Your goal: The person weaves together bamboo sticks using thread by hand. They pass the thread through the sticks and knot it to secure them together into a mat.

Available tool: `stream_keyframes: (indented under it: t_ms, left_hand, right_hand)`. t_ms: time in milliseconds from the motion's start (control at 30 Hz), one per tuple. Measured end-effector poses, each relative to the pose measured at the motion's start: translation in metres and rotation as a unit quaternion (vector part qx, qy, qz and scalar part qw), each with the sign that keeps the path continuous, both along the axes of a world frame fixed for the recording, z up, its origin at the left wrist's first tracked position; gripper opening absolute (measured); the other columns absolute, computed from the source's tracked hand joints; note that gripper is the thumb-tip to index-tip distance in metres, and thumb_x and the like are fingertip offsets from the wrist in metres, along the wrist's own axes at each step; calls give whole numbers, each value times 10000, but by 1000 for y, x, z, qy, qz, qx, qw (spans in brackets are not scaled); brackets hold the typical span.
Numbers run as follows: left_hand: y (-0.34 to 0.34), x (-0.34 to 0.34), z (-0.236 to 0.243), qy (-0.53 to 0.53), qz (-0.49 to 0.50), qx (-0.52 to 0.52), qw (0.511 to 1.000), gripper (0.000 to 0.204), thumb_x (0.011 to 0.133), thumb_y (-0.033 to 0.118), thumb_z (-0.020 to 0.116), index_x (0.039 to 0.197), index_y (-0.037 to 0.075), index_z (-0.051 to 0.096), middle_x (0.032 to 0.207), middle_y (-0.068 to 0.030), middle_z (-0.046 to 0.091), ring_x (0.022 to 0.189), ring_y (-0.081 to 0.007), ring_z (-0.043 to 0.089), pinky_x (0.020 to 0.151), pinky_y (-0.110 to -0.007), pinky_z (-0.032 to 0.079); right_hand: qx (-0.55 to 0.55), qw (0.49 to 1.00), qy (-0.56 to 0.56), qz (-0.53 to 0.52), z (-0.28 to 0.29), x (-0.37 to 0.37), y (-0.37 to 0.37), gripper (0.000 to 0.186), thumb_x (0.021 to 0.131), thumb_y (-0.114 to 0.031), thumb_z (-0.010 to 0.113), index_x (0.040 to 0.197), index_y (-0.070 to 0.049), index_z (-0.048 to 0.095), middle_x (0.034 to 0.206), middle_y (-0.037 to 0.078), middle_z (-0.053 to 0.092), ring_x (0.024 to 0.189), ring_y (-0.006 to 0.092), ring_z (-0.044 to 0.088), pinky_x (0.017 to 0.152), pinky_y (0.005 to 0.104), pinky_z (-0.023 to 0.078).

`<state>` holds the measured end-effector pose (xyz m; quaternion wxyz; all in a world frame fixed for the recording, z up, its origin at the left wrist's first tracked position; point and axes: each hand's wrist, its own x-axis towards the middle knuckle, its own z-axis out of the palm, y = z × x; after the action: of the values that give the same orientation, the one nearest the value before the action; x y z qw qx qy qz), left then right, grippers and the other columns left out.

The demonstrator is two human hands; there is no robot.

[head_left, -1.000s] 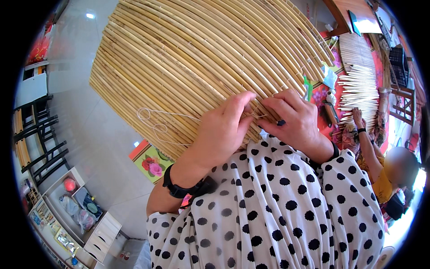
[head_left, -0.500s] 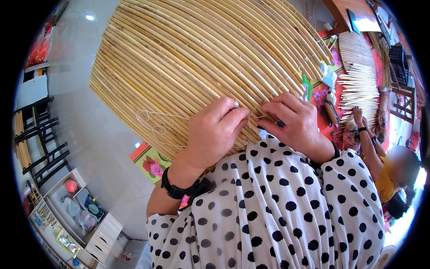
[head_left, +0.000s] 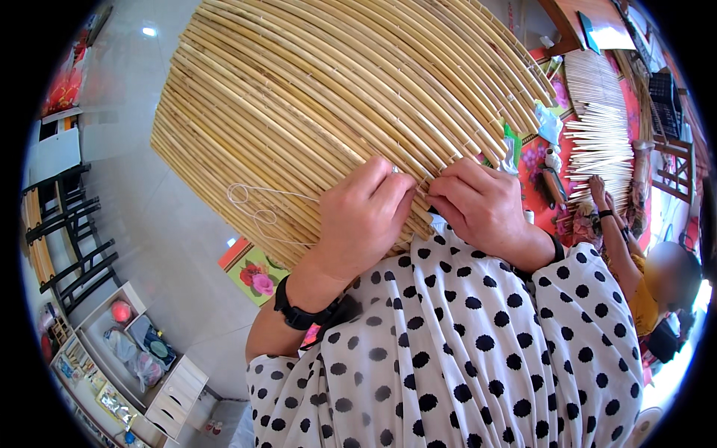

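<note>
A large mat of tan reed stalks (head_left: 299,97), bound by rows of thread stitches, spreads out before me. At its near right edge my left hand (head_left: 366,213) and my right hand (head_left: 482,205) are almost touching. Both hands are closed in a pinch, fingertips on thread at the stalk ends. White thread (head_left: 240,193) lies in loose loops on the mat left of my left hand and runs under it. The short piece between my fingertips is mostly hidden.
Far right, another person's hands (head_left: 600,193) work on a bundle of pale sticks (head_left: 601,142) on a red floral-covered table (head_left: 532,166). A blue-and-white packet (head_left: 549,125) lies by the mat. Left are black metal frames (head_left: 67,239) and an open drawer (head_left: 112,328).
Both hands have drawn closer together, and their fingers have curled tighter around the thread. The thread seen between them before is now mostly covered. The mat stays nearly still.
</note>
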<state>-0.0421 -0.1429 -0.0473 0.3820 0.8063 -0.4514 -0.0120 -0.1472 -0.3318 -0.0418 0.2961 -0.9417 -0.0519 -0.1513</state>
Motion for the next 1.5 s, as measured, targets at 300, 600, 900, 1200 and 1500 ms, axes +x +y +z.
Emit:
stream_keyframes:
  t_ms: [300, 600, 900, 1200, 1500]
  left_hand:
    - [-6, -5, 0, -7, 39, 41, 998, 205, 763, 0, 819, 849, 93, 658, 829, -45, 589, 671, -254, 642, 565, -378, 504]
    - [-5, -6, 7, 37, 34, 52, 997, 176, 794, 21, 802, 862, 100, 660, 820, -42, 610, 653, -263, 658, 558, -391, 514]
    - [-8, -6, 10, 31, 6, 65, 997, 178, 791, 114, 796, 857, 118, 631, 822, -45, 586, 655, -280, 665, 555, -411, 538]
    - [-5, -6, 12, 134, 18, 51, 989, 137, 778, 21, 822, 871, 50, 725, 795, -62, 671, 663, -216, 718, 604, -333, 564]
    - [-4, -5, 11, 138, 20, 44, 989, 118, 818, 63, 804, 903, 67, 722, 804, -62, 664, 660, -253, 702, 585, -362, 544]
  right_hand:
    - [-39, 999, 33, 20, -2, -2, -1, 167, 832, -53, 745, 974, -120, 687, 954, 28, 597, 774, 225, 702, 593, 375, 569]
    - [14, 999, -11, 43, 0, 1, -5, 194, 803, -24, 774, 961, -108, 698, 934, 24, 616, 754, 216, 691, 615, 360, 583]
    - [14, 997, -40, 58, 1, 7, -3, 182, 802, -49, 797, 959, -82, 710, 959, 47, 647, 714, 232, 701, 589, 340, 578]
    - [15, 998, -55, 37, -1, 9, -5, 213, 779, -76, 839, 968, -103, 746, 946, 26, 660, 718, 206, 706, 577, 328, 579]
    - [4, 997, -79, -13, 6, 12, -2, 233, 782, -85, 866, 992, -96, 766, 931, 28, 685, 739, 222, 708, 617, 342, 580]
